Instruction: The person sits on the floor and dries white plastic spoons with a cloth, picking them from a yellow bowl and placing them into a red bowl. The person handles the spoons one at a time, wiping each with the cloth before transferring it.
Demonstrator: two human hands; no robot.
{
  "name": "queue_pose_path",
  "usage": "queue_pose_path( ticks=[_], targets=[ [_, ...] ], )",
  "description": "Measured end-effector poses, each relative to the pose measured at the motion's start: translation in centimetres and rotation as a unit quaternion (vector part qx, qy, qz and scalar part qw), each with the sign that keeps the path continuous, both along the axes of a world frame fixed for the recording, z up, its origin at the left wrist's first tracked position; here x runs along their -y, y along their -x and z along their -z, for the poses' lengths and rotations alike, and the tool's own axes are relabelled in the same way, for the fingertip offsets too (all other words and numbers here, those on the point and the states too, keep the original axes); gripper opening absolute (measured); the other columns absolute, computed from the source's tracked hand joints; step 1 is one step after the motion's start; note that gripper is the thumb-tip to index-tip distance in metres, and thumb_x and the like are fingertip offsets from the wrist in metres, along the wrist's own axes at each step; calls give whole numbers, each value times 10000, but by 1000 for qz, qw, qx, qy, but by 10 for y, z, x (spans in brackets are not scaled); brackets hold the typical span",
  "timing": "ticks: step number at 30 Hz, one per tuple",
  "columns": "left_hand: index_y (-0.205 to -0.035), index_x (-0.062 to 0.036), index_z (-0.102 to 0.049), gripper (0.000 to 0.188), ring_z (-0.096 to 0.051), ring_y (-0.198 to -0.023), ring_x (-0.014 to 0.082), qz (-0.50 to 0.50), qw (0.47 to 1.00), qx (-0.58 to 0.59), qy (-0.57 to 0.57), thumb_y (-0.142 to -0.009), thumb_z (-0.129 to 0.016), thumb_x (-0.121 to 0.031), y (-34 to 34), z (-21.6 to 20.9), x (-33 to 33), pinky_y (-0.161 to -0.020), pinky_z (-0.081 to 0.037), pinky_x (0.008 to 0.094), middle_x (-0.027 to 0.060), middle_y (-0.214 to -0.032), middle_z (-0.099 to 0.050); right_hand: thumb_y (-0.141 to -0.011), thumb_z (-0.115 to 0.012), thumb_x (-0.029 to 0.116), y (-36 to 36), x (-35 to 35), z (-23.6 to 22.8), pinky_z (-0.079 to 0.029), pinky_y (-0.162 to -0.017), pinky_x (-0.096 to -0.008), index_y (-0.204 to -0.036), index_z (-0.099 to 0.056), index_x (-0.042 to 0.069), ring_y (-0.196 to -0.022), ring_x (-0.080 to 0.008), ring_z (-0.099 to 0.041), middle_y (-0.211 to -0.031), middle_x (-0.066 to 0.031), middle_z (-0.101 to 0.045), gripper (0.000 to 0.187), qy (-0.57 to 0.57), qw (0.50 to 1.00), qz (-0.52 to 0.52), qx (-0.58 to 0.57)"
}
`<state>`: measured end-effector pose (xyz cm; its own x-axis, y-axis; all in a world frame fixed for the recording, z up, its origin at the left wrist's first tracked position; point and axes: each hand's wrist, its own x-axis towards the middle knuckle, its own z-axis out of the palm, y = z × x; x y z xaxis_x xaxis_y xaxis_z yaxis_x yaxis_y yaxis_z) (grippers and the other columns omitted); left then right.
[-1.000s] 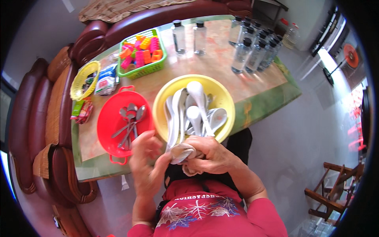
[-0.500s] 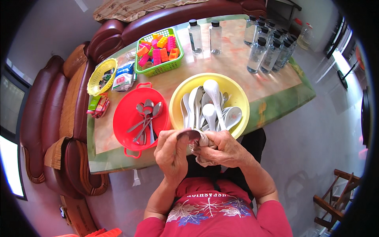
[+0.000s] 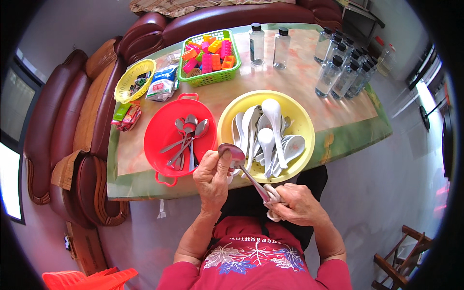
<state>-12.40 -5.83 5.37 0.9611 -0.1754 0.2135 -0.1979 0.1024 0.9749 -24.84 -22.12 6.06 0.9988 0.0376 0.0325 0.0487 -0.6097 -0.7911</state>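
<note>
A metal spoon (image 3: 253,180) slants between my hands, in front of the table's near edge. My left hand (image 3: 211,181) pinches its bowl between thumb and fingers. At the handle's end my right hand (image 3: 298,205) is closed around a pale cloth (image 3: 274,199), which wraps the handle tip. Just beyond my left hand sits a red basin (image 3: 157,128) with several metal spoons (image 3: 191,128) lying in it. A yellow basin (image 3: 302,118) to its right holds many white spoons (image 3: 273,116) and a few metal ones.
Farther back stand a green basket (image 3: 212,77) of colourful toy bricks, a yellow basket (image 3: 122,92) and plastic packets (image 3: 163,82). Several clear bottles (image 3: 345,79) with black caps stand at the far right, and two more bottles (image 3: 281,50) near the back edge.
My right hand has slid the cloth down and right along the spoon to the handle's end, uncovering the handle. My left hand keeps hold of the bowl. The view has shifted slightly.
</note>
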Motion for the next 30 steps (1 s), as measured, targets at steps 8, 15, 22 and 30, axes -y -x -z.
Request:
queue_pose_path(
  ticks=[8,15,22,30],
  targets=[
    [-835,26,-631,130,-466,-605,38,14,999,34,-26,-895,-616,-88,2,1,-2,-522,-386,189,-1,-738,-500,-769,-658,181,-43,-5,-13,-422,-638,-381,-928,-609,34,-689,-297,-532,-728,-139,-559,222,-30,990,51,126],
    [-888,25,-651,133,-488,-612,53,-34,999,40,-8,-898,-613,-102,-5,1,-6,-517,-402,191,10,-757,-528,-830,-614,201,-45,-32,-1,-490,-559,-357,-910,-575,18,-601,-257,-648,-676,-149,-621,203,-206,974,2,-93],
    [-912,24,-660,168,-529,-696,48,61,987,-134,60,-886,-642,-141,-2,7,3,-613,-433,189,14,-868,-601,-834,-645,184,-18,-32,14,-483,-576,-337,-929,-590,-4,-603,-223,-636,-693,-151,-619,218,-243,963,90,-79],
    [-911,14,-642,189,-566,-649,68,129,977,-167,35,-925,-572,-161,21,9,6,-606,-453,201,37,-756,-638,-836,-637,174,-16,-30,13,-492,-577,-349,-936,-581,-5,-630,-275,-653,-707,-163,-628,213,-195,975,92,-52]
  ],
)
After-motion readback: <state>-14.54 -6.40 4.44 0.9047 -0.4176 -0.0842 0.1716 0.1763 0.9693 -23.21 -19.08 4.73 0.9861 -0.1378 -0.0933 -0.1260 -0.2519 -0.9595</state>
